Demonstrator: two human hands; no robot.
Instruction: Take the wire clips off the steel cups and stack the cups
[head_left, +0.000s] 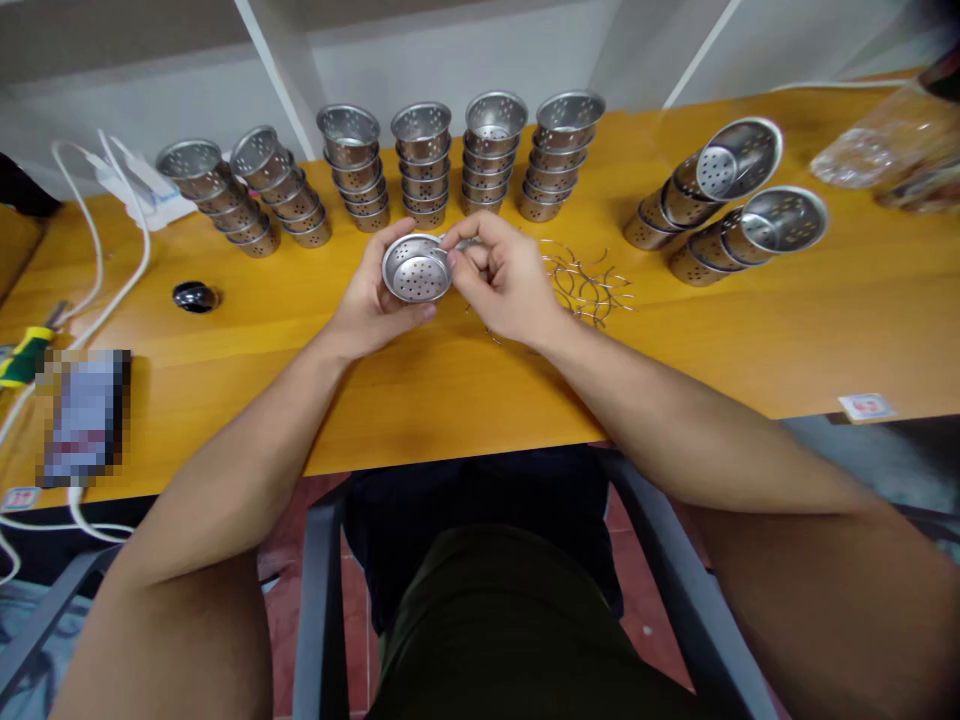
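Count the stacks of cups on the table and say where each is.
8 stacks: six in a row from left to middle, two side by side at right. None seems hidden. The held cup is separate.

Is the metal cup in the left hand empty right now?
Empty: the metal cup in the left hand has its mouth toward the camera, and its hole-dotted bottom shows bare, with nothing lying on it.

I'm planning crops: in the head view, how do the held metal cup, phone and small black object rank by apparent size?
1. Phone
2. Held metal cup, partly covered
3. Small black object
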